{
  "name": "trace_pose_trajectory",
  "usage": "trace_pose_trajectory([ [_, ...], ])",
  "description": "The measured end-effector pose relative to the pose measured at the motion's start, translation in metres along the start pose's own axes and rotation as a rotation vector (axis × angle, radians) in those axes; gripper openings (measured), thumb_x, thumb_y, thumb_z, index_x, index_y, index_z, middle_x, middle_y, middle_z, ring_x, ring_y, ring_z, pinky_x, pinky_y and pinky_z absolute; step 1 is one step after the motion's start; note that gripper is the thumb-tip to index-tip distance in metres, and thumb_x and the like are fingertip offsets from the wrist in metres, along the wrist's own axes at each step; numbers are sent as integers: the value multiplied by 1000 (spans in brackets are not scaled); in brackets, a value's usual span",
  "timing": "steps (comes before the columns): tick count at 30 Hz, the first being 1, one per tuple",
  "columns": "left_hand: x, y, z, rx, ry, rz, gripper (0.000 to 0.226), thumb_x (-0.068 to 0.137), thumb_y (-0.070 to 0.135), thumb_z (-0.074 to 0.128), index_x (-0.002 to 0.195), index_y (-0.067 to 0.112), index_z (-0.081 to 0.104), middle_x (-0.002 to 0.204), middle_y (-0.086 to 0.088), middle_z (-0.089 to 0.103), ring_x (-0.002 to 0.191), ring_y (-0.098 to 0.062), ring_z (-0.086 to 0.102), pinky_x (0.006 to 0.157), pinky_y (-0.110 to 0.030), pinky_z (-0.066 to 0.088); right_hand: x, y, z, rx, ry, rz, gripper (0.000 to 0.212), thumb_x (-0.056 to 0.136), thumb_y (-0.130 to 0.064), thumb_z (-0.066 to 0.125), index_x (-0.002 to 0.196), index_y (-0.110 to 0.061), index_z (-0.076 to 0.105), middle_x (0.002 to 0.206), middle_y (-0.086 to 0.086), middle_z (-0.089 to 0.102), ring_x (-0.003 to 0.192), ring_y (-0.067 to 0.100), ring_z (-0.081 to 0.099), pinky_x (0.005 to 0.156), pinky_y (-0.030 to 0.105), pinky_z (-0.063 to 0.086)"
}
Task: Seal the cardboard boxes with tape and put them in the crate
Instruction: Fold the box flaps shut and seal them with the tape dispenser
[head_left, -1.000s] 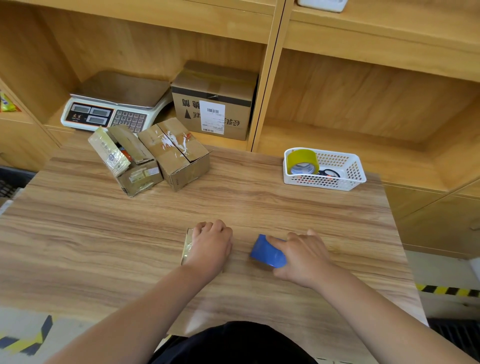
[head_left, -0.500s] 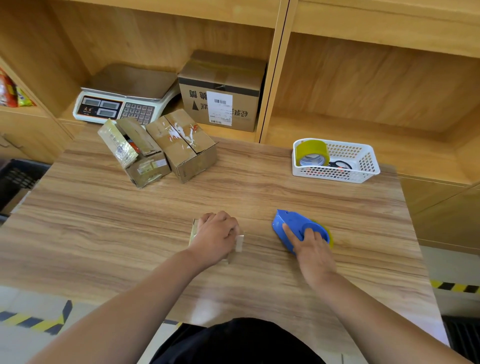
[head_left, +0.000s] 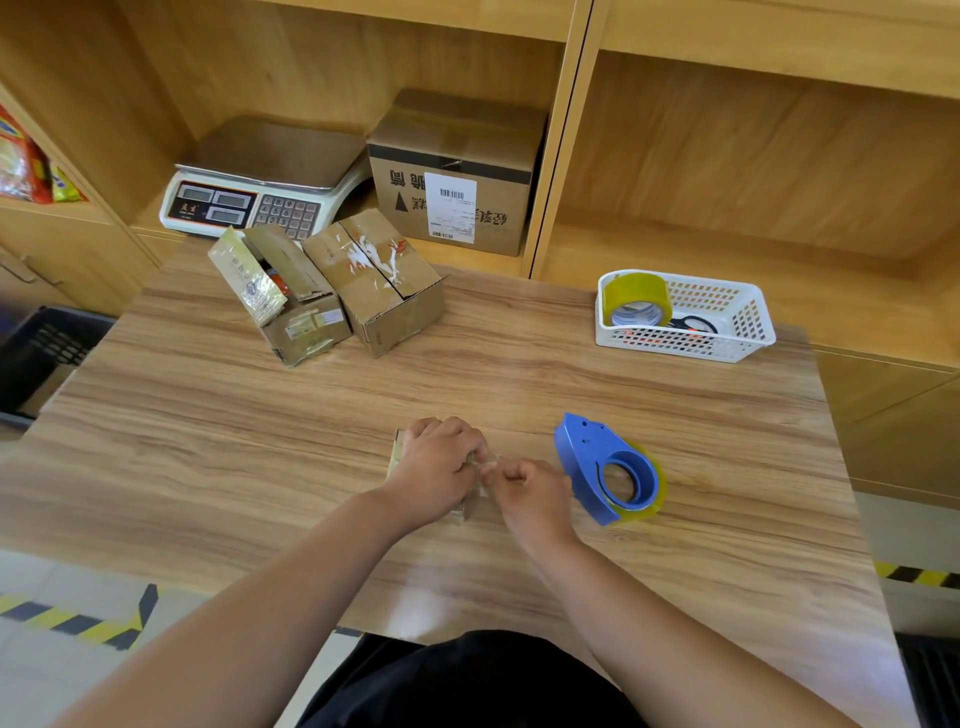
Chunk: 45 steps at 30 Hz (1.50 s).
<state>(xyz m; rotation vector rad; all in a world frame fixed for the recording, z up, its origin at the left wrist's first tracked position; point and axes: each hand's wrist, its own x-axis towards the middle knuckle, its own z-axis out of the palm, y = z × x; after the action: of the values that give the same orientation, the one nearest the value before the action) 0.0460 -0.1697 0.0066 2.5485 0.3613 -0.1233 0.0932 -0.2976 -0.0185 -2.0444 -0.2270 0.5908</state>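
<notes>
Centre of the table (head_left: 260, 441), and the left hand (head_left: 441, 465) sits on top of the small cardboard box (head_left: 397, 452), fingers curled over it and holding it down; only the box's left edge and a bit of its near corner peek out. The right hand (head_left: 530, 493) is tight against it, fingers bunched, pinching what looks like a strip of clear tape (head_left: 488, 461) at the box's right end, though the strip is faint and hard to make out. Just right of that hand the blue tape dispenser (head_left: 605, 467) lies on its side on the wood, nobody touching it. Back left, two more boxes sit side by side and touching: the open box (head_left: 291, 306) with its flaps up, and the closed box (head_left: 379, 283) with torn white tape marks on top. The black crate (head_left: 47, 343) is down off the table's left edge. Back right, a white basket (head_left: 748, 322) holds a tape roll (head_left: 636, 299) and scissors (head_left: 696, 325). On the shelf behind, a scale (head_left: 260, 182) beside a large labelled box (head_left: 457, 171)
</notes>
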Motion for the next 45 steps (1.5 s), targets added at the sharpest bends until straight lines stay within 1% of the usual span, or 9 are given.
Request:
trace_pose_trajectory([
  [5,-2,1,-1,4,-12,15,23,88,14,51,108,21,61,120,7,52,117,-15,39,88,-16,9,2,7,10,-50,109,92,44,83,-30,67,41,-24,53,44,-13,47,67,15,45,70,29,33],
  [10,-6,1,-3,49,-19,29,28,92,21,51,120,21,56,141,5,40,128,-18,33,95,-20,9,-6,-4,10,-403,243,41,24,85,-37,64,64,-26,59,92,-10,56,104,21,39,85,33,31],
  [13,-9,0,-5,53,-51,13,64,93,24,52,148,20,20,153,-2,18,131,-24,31,107,-30,13,-10,-10,11,-482,320,-65,19,80,-31,69,64,-22,63,98,-8,56,108,20,38,87,34,26],
  [16,-11,-6,-9,100,-68,13,96,89,35,59,150,15,-12,155,-4,7,137,-26,24,114,-35,13,-11,-7,13,-451,320,-69,21,78,-27,70,60,-23,60,102,-6,57,111,20,39,88,34,25],
  [21,-19,-19,-5,507,-175,40,123,69,73,59,151,7,-5,153,-8,14,145,-24,5,118,-44,-7,-7,2,17,-490,340,-49,18,83,-33,67,72,-19,70,111,-4,58,116,22,39,91,37,28],
  [28,-16,-23,-3,518,-70,91,99,72,60,68,143,8,24,139,-6,37,129,-26,34,116,-38,12,4,5,29,-440,270,35,16,85,-32,64,80,-18,71,115,-5,58,117,25,38,96,38,32],
  [36,-16,-30,-5,307,-3,54,97,66,54,75,142,12,31,135,-4,41,127,-24,37,114,-33,18,5,-5,19,-409,272,60,20,77,-43,70,76,-26,60,104,-5,54,111,20,38,94,36,35],
  [40,-13,-28,-14,-21,60,-55,97,62,41,82,139,10,32,133,-4,40,127,-23,34,112,-30,22,3,-6,11,-320,303,-291,30,86,-25,62,113,-14,60,124,2,56,123,23,45,101,30,30],
  [45,-7,-25,-17,-165,46,-87,93,65,42,82,137,10,33,131,-4,42,121,-22,41,103,-27,32,-6,-4,23,-459,49,-560,58,99,-50,13,148,-23,28,154,-1,30,146,10,12,117,33,9],
])
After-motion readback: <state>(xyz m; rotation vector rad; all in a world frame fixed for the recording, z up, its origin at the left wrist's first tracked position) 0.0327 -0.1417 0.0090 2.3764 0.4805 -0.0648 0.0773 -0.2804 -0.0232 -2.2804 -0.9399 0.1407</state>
